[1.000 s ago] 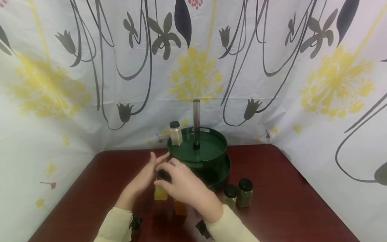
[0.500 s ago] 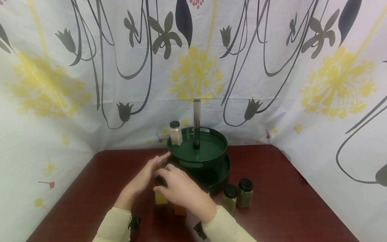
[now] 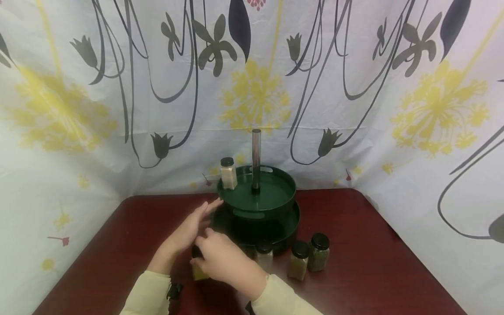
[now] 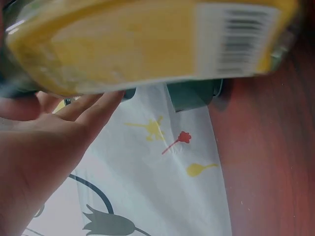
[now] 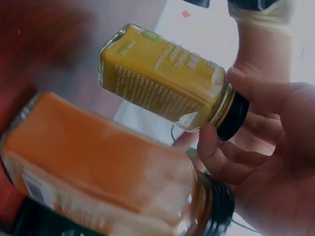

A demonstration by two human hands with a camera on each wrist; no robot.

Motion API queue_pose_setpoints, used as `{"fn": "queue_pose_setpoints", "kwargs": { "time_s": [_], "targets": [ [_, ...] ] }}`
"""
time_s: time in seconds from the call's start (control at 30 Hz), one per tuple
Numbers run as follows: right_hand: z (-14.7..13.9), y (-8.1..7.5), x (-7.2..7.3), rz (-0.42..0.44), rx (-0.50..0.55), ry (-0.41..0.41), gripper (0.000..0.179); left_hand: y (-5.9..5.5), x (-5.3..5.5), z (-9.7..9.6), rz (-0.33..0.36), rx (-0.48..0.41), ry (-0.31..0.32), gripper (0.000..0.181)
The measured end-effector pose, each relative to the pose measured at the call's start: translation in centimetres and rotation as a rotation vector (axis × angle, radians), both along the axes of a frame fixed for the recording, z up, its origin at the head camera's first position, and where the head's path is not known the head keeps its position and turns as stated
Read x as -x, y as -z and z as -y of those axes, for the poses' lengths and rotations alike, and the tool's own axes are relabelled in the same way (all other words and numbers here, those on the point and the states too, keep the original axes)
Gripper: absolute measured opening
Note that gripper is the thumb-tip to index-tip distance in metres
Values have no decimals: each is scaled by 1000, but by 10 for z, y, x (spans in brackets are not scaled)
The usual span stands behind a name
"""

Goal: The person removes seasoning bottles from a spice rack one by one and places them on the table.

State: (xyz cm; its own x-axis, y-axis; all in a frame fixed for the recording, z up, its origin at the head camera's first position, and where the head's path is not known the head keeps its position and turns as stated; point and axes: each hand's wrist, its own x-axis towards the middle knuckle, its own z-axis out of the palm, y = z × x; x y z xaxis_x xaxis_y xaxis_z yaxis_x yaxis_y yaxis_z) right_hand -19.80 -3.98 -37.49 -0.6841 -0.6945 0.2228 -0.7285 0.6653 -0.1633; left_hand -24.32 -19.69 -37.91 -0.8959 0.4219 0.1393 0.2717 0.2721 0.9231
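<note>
My right hand [image 3: 228,262] pinches the neck and black lid of a spice jar of turmeric powder [image 5: 162,76], its label yellow. In the head view this jar's yellow lower part [image 3: 199,273] shows below my fingers. My left hand [image 3: 185,232] is held up with fingers extended, their tips at the left edge of a two-tier green turntable [image 3: 271,192]; contact there cannot be made out. Close in front of the left wrist camera passes the yellow jar [image 4: 133,44]. A jar of orange powder [image 5: 98,157] fills the lower right wrist view, hidden behind my right arm in the head view.
A jar of pale powder [image 3: 229,175] stands on the turntable's upper tier, left of its metal post [image 3: 256,162]. To the right of my right hand stand several black-lidded jars, among them a green-flecked jar [image 3: 319,253]. A patterned curtain [image 3: 346,109] hangs behind the dark red table [image 3: 366,262].
My right hand has moved left and toward me, bringing the turmeric jar along. More of the lower tier and a pale jar have come into view. My left hand has stayed almost still.
</note>
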Motion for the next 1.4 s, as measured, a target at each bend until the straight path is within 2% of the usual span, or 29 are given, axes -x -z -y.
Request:
{"fn": "queue_pose_setpoints", "kwargs": {
  "time_s": [0.17,0.27,0.47,0.6,0.8,1.0,1.1,1.23,1.4],
  "targets": [
    [8,11,-2,-148,-49,-15,28,-1,0,1,-28,8,18,68],
    [11,13,-4,-168,-56,-5,30,-1,1,2,-41,17,28,67],
    [11,7,-6,-31,-14,30,34,-1,2,3,-19,13,34,70],
    [12,4,-7,16,0,19,32,-1,2,4,-20,26,24,71],
    [15,9,-9,22,-17,-36,27,0,2,4,-17,29,18,71],
    [15,9,-10,5,-36,-46,24,-1,3,3,-23,28,17,71],
    [14,7,-10,23,-45,-55,24,0,3,3,-30,39,13,71],
    [8,0,-10,75,-43,-62,20,1,5,3,-42,53,8,71],
    [-6,-19,-8,141,-24,-40,17,0,5,0,-57,86,-13,69]
  ]
}}
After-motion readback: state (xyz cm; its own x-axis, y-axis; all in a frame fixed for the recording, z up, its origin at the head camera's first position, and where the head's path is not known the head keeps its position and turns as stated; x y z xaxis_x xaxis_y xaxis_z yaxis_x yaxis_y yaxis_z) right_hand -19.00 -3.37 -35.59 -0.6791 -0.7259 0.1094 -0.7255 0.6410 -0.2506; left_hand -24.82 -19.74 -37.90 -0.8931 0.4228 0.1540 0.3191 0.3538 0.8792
